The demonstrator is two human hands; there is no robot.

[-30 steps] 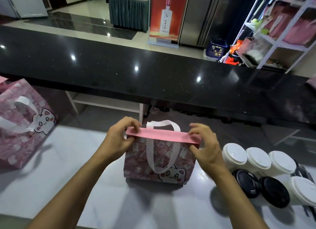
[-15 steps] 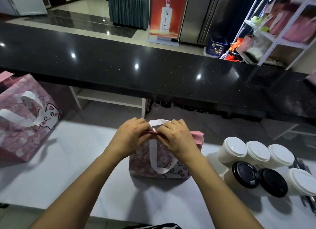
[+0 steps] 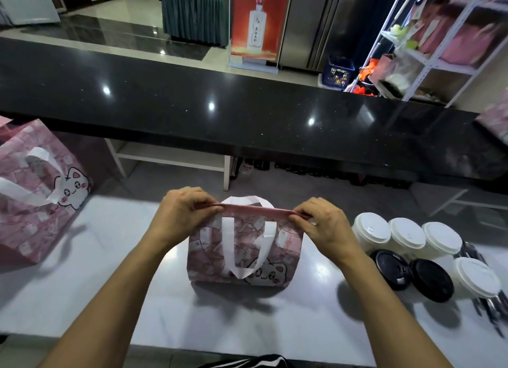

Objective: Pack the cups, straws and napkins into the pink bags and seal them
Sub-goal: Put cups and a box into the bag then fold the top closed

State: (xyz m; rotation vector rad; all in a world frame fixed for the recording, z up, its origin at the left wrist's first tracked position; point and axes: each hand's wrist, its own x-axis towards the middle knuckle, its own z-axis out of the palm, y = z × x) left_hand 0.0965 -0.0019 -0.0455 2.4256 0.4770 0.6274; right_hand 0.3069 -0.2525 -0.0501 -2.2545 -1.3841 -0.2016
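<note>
Left hand (image 3: 183,213) and right hand (image 3: 324,224) each pinch folded top edge of pink cat-print bag (image 3: 244,253), upright mid white counter (image 3: 82,285). Bag likely light, soft, crushable; grip flap ends. Lidded cups (image 3: 406,234) wait just right.

Small pink cat-print bag with white handles (image 3: 244,253) stands mid-front on the white worktop (image 3: 110,271). Left hand (image 3: 182,215) pinches the left end of its top edge, right hand (image 3: 320,224) the right end. Larger pink cat-print bag (image 3: 41,191) sits far left on the worktop. Right of the small bag: 4 white-lidded paper cups (image 3: 406,234), 3 in a back row, 1 in front at right; 2 black-lidded cups (image 3: 412,275) in front of the row. Long black glossy counter (image 3: 247,114) runs behind. White metal shelf rack (image 3: 439,43) behind the counter, right.
</note>
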